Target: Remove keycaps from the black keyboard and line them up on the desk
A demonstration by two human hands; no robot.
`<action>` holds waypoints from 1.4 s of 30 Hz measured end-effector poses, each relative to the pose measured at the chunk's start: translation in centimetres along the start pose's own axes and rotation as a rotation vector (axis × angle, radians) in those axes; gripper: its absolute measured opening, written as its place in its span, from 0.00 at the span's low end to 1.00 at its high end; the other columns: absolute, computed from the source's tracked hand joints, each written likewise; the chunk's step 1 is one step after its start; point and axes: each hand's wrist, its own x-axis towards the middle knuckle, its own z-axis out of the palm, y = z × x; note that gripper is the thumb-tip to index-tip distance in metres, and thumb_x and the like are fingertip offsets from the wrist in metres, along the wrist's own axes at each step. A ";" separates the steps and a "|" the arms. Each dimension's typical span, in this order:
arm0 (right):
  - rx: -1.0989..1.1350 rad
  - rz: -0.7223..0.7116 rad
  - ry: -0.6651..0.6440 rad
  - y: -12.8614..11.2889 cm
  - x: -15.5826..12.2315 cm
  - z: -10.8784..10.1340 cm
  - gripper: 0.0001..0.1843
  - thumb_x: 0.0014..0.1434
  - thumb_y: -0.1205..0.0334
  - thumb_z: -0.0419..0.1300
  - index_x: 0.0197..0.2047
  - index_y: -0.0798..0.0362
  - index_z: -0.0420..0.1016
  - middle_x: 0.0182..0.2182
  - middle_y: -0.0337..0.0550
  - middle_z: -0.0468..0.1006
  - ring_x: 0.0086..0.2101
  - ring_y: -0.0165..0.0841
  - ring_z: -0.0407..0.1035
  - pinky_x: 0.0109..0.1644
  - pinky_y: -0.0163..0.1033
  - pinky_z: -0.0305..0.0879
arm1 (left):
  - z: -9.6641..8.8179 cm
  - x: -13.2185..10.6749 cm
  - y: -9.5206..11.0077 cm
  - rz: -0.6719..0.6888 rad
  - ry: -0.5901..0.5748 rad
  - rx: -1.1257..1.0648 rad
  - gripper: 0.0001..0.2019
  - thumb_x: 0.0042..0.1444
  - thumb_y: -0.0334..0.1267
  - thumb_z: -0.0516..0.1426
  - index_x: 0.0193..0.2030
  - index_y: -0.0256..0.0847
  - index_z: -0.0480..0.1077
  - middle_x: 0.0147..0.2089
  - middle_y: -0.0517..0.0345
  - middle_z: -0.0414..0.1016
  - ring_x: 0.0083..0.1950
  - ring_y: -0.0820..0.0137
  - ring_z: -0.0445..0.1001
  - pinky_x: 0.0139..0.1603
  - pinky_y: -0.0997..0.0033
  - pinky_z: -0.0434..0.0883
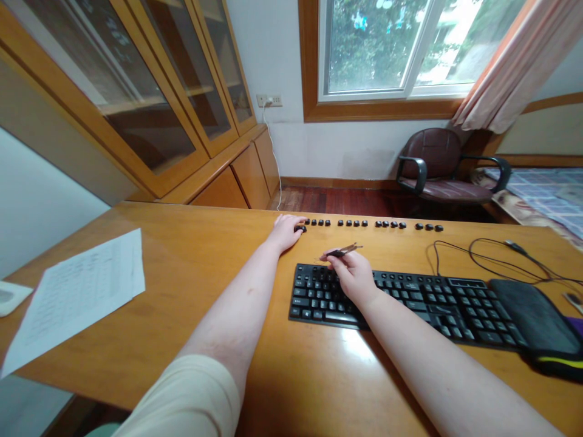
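Observation:
Near the back edge of the desk, my left hand [286, 232] reaches over black keycaps [300, 229], its thumb and forefinger bent around one of them at the left end of a row. More loose keycaps [356, 223] stand lined up to the right along that edge. My right hand [355, 273] is closed on a slim keycap puller [339, 252], dark in the middle with thin metal prongs at its ends. It is held above the upper left part of a black keyboard [426, 303]. This hand hides some of the keys.
A wrist rest [535, 315] or similar dark pad lies right of the keyboard, with a coiled black cable [483, 252] behind it. Printed paper [84, 291] lies at the left. Beyond the desk are an armchair [437, 164] and a glass-fronted cabinet [182, 152].

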 end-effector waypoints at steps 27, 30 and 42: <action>-0.004 0.020 -0.018 0.1 0.0 -0.1 0.14 0.60 0.53 0.54 0.39 0.52 0.76 0.36 0.46 0.80 0.34 0.35 0.74 0.40 0.40 0.71 | 0.0 0.3 -0.1 0.010 0.054 0.001 0.18 0.52 0.37 0.56 0.51 0.45 0.70 0.50 0.55 0.74 0.54 0.62 0.67 0.60 0.57 0.58; -0.008 0.014 -0.020 0.0 0.0 -0.1 0.14 0.60 0.53 0.53 0.39 0.52 0.76 0.36 0.46 0.80 0.34 0.34 0.74 0.40 0.40 0.71 | -0.8 0.2 -0.9 0.011 0.066 -0.015 0.18 0.52 0.37 0.56 0.51 0.45 0.69 0.51 0.55 0.73 0.54 0.62 0.67 0.59 0.59 0.61; 0.002 0.014 -0.016 -0.1 0.0 -0.1 0.14 0.60 0.53 0.53 0.39 0.51 0.76 0.36 0.46 0.80 0.34 0.35 0.74 0.40 0.41 0.71 | -0.8 -0.2 -2.2 -0.073 -0.086 -0.032 0.17 0.50 0.40 0.59 0.49 0.43 0.72 0.49 0.54 0.74 0.49 0.63 0.72 0.54 0.65 0.67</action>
